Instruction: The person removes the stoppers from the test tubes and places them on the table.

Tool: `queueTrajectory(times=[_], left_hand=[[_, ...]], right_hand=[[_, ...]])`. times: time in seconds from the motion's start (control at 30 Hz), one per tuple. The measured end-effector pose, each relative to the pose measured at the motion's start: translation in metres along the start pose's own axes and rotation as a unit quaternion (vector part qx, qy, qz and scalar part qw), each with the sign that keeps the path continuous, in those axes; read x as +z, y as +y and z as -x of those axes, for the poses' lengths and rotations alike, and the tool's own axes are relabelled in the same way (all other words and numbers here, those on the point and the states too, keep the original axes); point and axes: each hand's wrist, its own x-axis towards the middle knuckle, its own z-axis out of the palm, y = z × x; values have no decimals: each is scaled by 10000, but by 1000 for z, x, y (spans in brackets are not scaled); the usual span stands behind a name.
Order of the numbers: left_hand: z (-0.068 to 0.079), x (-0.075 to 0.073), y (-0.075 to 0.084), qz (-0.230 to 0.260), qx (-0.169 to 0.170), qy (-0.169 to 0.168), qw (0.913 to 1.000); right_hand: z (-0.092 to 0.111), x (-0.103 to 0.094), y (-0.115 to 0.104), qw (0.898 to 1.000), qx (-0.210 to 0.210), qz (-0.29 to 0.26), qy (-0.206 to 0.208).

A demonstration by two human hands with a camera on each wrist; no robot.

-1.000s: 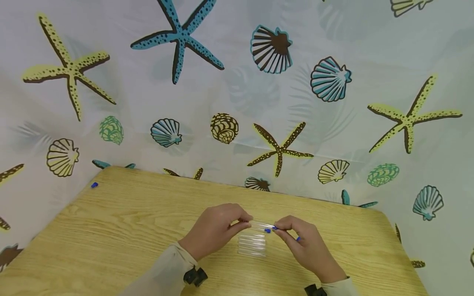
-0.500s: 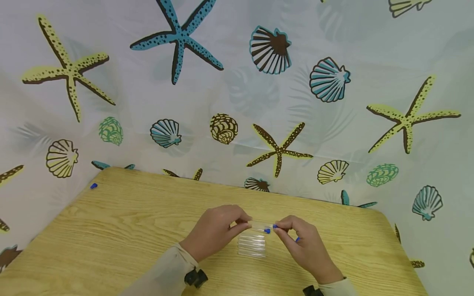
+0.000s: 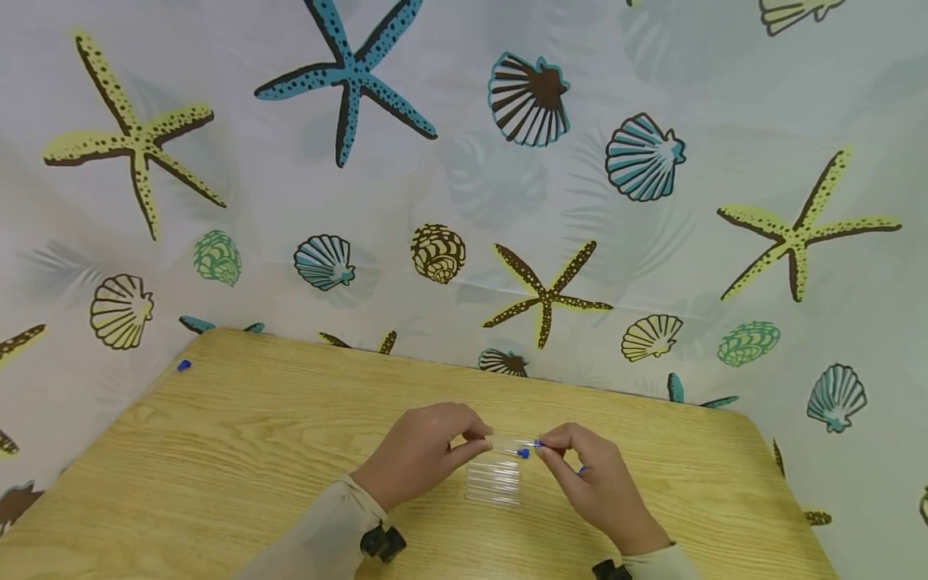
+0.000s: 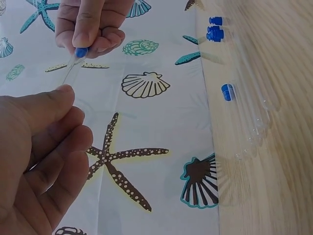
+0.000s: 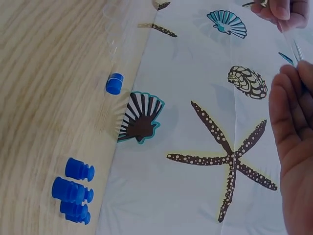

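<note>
My left hand [image 3: 428, 451] pinches one end of a clear test tube [image 4: 71, 68] between thumb and fingertips. At the tube's other end, my right hand [image 3: 598, 487] pinches a small blue cap [image 4: 81, 52] between thumb and index finger. The tube lies level between the two hands, raised over the table in both wrist views. Below it, several clear test tubes [image 3: 493, 482] lie side by side on the wood. The tube at the far side of this row has a blue cap [image 5: 114, 83] in its end.
Several loose blue caps [image 5: 68, 188] stand in a cluster on the wooden table [image 3: 254, 451], mostly hidden behind my right hand in the head view. Another small blue piece [image 3: 184, 365] lies by the far left corner. A shell-and-starfish cloth [image 3: 406, 193] hangs around the table.
</note>
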Motion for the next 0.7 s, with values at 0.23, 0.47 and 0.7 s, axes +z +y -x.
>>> queueTrajectory(times=[0.23, 0.47, 0.7], left_hand=[[0, 0, -2, 69, 134, 62, 9999], [1, 4, -3, -30, 34, -61, 10000], [1, 4, -3, -42, 24, 61, 10000]], right_hand=[[0, -3, 0, 9990, -251, -146, -325], [2, -2, 3, 9995, -68, -107, -273], [0, 0, 2, 9996, -87, 49, -246]])
